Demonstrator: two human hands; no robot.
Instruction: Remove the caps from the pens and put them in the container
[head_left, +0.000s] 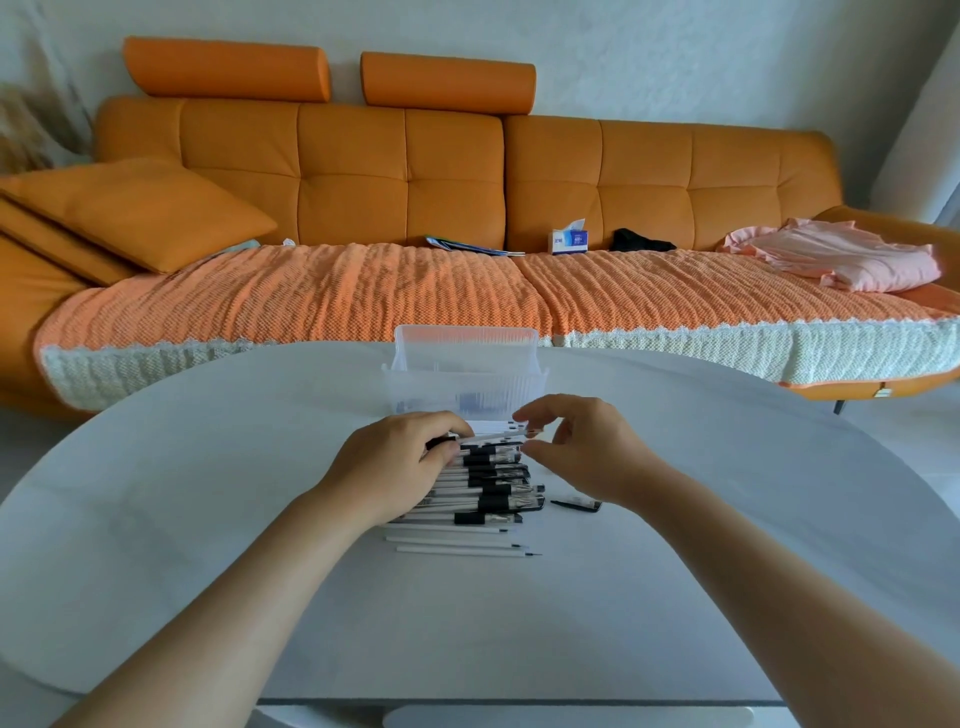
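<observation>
white table (208, 519): row of capped pens (498, 488), partly hidden by the left hand (400, 462); uncapped pens (457, 545) nearest, loose cap (576, 504) to the right, translucent container (465, 374) just behind. left hand grips a held pen (493, 435) above the row; right hand (582, 447) pinches its other end. beyond: orange sofa (649, 171), tissue box (569, 240), pink cloth (841, 254).
</observation>
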